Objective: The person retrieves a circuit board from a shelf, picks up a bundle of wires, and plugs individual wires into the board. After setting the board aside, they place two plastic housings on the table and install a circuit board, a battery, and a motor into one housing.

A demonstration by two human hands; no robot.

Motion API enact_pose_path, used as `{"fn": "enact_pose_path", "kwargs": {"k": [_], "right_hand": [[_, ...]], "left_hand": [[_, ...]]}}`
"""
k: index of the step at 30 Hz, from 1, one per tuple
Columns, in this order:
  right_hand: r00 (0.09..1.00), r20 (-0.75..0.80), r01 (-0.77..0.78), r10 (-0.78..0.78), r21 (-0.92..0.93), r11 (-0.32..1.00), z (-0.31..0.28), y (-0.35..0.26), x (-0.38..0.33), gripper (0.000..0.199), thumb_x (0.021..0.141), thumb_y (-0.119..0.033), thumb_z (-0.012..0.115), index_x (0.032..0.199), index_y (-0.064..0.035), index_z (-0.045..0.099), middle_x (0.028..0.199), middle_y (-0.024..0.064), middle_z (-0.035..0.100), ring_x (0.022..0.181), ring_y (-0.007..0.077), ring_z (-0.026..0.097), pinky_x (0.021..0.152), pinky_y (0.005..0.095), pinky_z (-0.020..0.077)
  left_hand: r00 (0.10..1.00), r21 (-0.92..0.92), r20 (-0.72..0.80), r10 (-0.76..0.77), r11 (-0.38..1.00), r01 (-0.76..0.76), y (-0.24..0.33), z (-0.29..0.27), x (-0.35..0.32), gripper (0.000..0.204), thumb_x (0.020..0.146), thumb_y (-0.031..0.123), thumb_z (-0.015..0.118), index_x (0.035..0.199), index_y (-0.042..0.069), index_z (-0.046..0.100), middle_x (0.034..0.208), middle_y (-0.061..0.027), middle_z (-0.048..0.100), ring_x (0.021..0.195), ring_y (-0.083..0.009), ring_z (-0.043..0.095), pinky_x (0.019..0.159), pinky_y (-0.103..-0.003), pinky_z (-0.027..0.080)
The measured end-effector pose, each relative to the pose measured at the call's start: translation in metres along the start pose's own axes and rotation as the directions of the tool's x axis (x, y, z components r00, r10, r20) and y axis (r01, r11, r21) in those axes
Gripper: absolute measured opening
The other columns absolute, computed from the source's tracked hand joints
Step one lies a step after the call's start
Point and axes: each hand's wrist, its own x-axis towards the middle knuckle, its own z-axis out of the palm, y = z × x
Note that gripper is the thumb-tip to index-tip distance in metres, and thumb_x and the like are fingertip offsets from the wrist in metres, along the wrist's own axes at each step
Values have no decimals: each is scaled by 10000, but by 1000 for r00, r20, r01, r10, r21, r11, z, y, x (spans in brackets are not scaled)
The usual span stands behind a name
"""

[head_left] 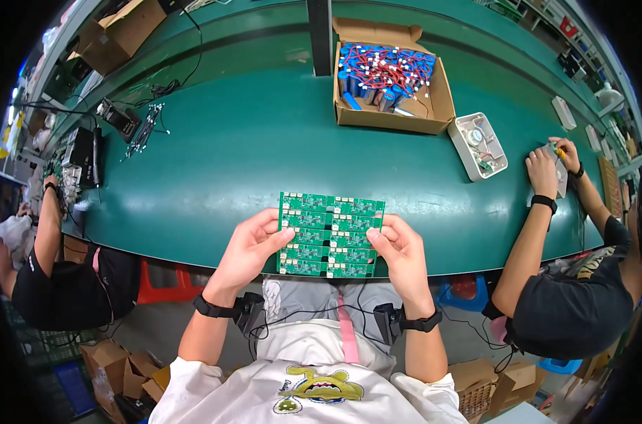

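A green circuit board panel, made of several small boards in two columns, is held up at the near edge of the green table. My left hand grips its left edge, thumb on the face and fingers behind. On the opposite edge my right hand pinches it the same way. White connectors and small components show on the panel's upper face; its underside is hidden. Both wrists wear black straps with small devices.
An open cardboard box holds blue cylindrical cells with red wires. Right of it lies a white housing. A co-worker's hands work at the far right; another person's arm reaches in at the left, near black devices and cables.
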Motion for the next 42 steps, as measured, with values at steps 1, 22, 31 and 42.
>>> {"fn": "enact_pose_path", "kwargs": {"k": [1, 22, 31, 42], "right_hand": [[1000, -5, 9, -9, -1, 1000, -2, 0, 0, 227, 1039, -72, 653, 1246, 21, 632, 1016, 54, 755, 896, 70, 660, 782, 242, 531], [991, 72, -122, 113, 132, 984, -46, -8, -13, 260, 1019, -63, 672, 1246, 36, 591, 1043, 89, 750, 854, 122, 700, 705, 273, 588], [997, -58, -50, 47, -53, 997, -18, 3, -10, 335, 1032, -45, 631, 1348, 25, 542, 958, 29, 712, 801, 86, 638, 691, 240, 529], [997, -48, -70, 60, -232, 970, 9, 17, 14, 331, 1024, -31, 635, 1331, 65, 557, 886, 63, 695, 739, 106, 654, 565, 266, 584]], "left_hand": [[1000, 3, -2, 12, 1000, -12, 1, 2, 0, 353, 1034, 44, 646, 1370, -50, 592, 1238, -106, 741, 1100, -133, 690, 972, -299, 540], [1000, 122, -15, -12, 992, 14, 30, 41, 30, 346, 1033, 47, 658, 1359, -7, 557, 1186, -67, 742, 1019, -112, 693, 868, -271, 552], [984, 569, -167, 61, 821, 46, 38, -32, 7, 228, 1027, 147, 683, 1203, 2, 698, 1041, -86, 765, 912, -123, 702, 807, -303, 569], [668, 771, -636, 387, 345, 534, 136, -341, 76, 329, 881, 291, 753, 957, -29, 750, 825, -150, 756, 768, -272, 745, 726, -407, 607]]}}
